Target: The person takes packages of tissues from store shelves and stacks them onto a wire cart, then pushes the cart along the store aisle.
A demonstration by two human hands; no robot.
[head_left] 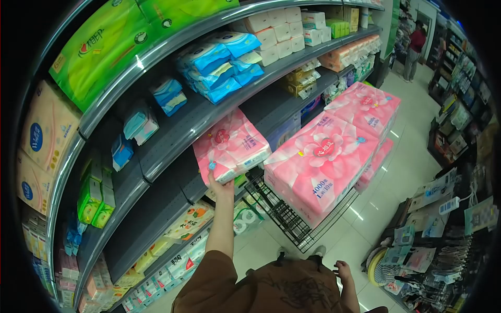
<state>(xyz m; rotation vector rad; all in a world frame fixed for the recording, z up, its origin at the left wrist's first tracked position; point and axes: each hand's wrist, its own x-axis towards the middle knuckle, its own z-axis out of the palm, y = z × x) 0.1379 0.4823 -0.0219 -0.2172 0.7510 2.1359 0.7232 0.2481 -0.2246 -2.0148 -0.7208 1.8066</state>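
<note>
A pink tissue pack point(229, 143) lies partly on the middle shelf, tilted, with my left hand point(222, 185) holding its near lower edge. To its right, large pink tissue packs point(323, 156) are stacked on a black wire cart point(292, 221); another pink pack point(368, 107) sits behind the nearest one. My right hand point(343, 271) hangs low beside my body, fingers loosely curled and apart, holding nothing.
Curved grey shelves point(172, 138) run along the left with blue tissue packs point(219, 65) and green packs point(96, 198). Racks of hanging goods point(428, 214) line the right. Far down the tiled aisle point(391, 177) stands a person point(416, 47).
</note>
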